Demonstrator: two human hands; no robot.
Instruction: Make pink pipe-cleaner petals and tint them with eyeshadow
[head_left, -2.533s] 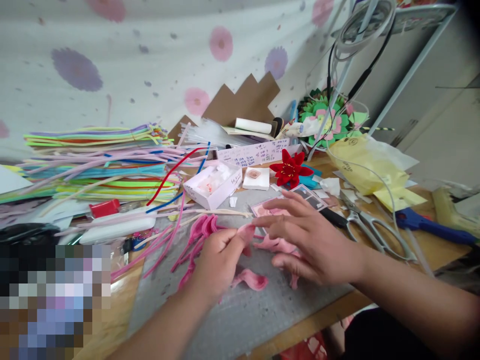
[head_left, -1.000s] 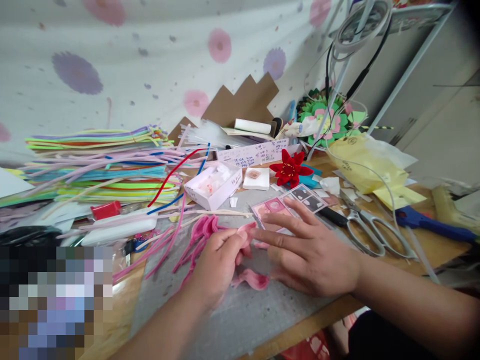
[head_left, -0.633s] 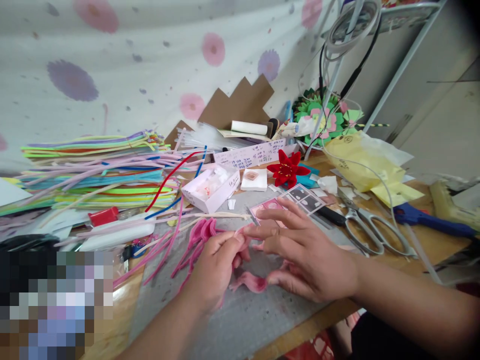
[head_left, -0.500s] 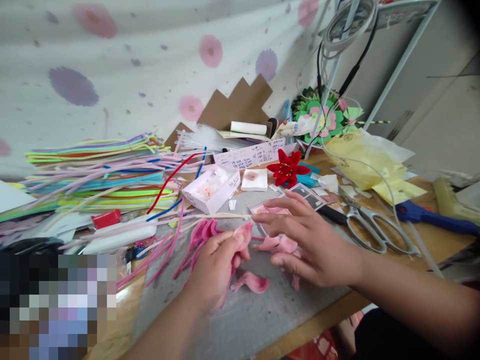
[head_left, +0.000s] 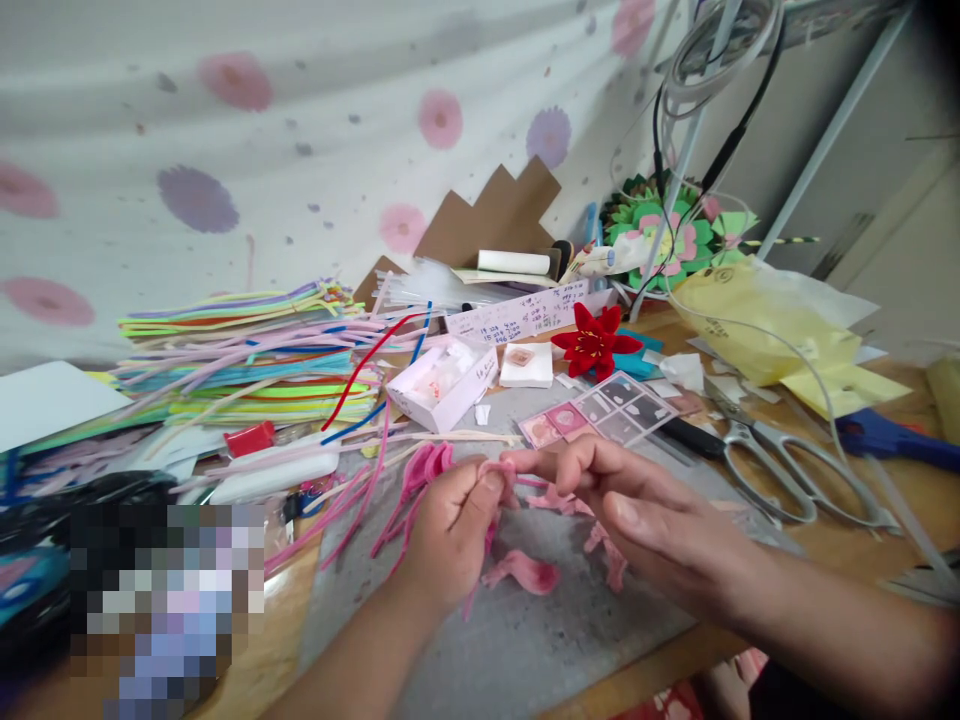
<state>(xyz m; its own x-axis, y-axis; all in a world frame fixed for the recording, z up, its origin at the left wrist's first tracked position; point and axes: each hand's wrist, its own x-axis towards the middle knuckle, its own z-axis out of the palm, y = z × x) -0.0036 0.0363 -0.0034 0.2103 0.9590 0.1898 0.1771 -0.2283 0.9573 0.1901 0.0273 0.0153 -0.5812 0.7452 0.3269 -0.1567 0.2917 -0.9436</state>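
Between its thumb and fingers my left hand (head_left: 454, 530) pinches a small pink fuzzy petal (head_left: 504, 472), mostly covered by the fingers. The tip of my right hand's (head_left: 660, 505) index finger touches or nearly touches this petal; the thumb stands apart. Below the hands, another curled pink petal (head_left: 531, 572) lies on the grey mat (head_left: 420, 660). More pink pieces (head_left: 609, 555) sit under and beside my right hand. Pink bent pipe cleaners (head_left: 421, 475) are just behind my left hand. Beyond my right fingers is a makeup palette (head_left: 622, 405) with pink and dark pans.
Scissors (head_left: 772, 460) and a blue-handled tool (head_left: 885, 437) lie at the right. A red fabric-like flower (head_left: 596, 342) and a white box (head_left: 442, 385) stand behind the mat. Bundles of coloured pipe cleaners (head_left: 247, 365) fill the left. A yellow bag (head_left: 757, 320) lies at back right.
My right hand has come down and turned, its index finger now at the petal. My left hand still pinches the petal, now turned. The view has shifted slightly left.
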